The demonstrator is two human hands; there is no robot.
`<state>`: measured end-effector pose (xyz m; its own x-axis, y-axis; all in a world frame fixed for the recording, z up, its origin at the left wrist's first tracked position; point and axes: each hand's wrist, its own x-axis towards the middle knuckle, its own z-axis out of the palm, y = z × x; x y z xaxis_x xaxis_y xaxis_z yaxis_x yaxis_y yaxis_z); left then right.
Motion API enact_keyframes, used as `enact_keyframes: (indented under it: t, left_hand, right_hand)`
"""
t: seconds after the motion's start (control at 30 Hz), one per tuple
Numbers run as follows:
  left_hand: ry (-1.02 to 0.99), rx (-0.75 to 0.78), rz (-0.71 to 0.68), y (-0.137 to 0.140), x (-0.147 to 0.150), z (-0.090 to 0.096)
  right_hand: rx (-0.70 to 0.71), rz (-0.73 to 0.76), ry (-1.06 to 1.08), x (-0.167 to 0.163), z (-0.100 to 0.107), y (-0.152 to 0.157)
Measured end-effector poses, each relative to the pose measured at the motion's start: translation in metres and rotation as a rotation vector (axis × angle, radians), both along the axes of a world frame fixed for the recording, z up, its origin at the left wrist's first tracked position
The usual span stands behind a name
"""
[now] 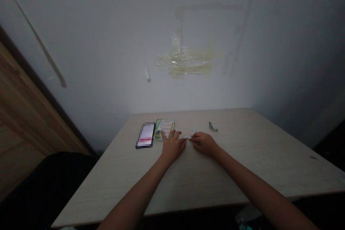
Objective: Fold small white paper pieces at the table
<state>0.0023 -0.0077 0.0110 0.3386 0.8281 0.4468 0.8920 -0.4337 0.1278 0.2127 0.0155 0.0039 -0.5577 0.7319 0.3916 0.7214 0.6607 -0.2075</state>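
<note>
A small white printed piece of paper or wrapper [191, 133] with green at its edge lies on the table between my hands. My left hand [171, 145] rests with its fingers spread, the thumb at the near left edge of that piece. Some of its fingers reach over the lower edge of a green and white printed packet or leaflet [165, 125]. My right hand [205, 143] has its fingers curled together on the small piece's right end, its index fingertip close to my left thumb. The fingers partly cover the small piece.
A phone [146, 135] with its screen lit lies left of the printed packet. A small crumpled green and white piece [212, 126] sits to the right, beyond my right hand. The pale wooden table [231, 187] meets a wall [107, 61] with tape remains [188, 61].
</note>
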Motion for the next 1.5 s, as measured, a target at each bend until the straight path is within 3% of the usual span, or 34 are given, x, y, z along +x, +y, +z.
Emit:
enact_keyframes:
  t: [0.5,1.1,1.5]
  left_hand:
    - [-0.072,-0.056,0.075,0.001,-0.001,0.001]
    - [-0.079,-0.027,0.022,0.0,-0.006,0.001]
    - [-0.005,0.025,-0.044,0.002,-0.003,-0.002]
  right_hand:
    - [0.092,-0.014,-0.21,-0.01,0.008,-0.002]
    - [-0.003,-0.057,0.019,-0.003,-0.005,-0.002]
    - [-0.034,-0.057,0.024,-0.004,-0.004,-0.001]
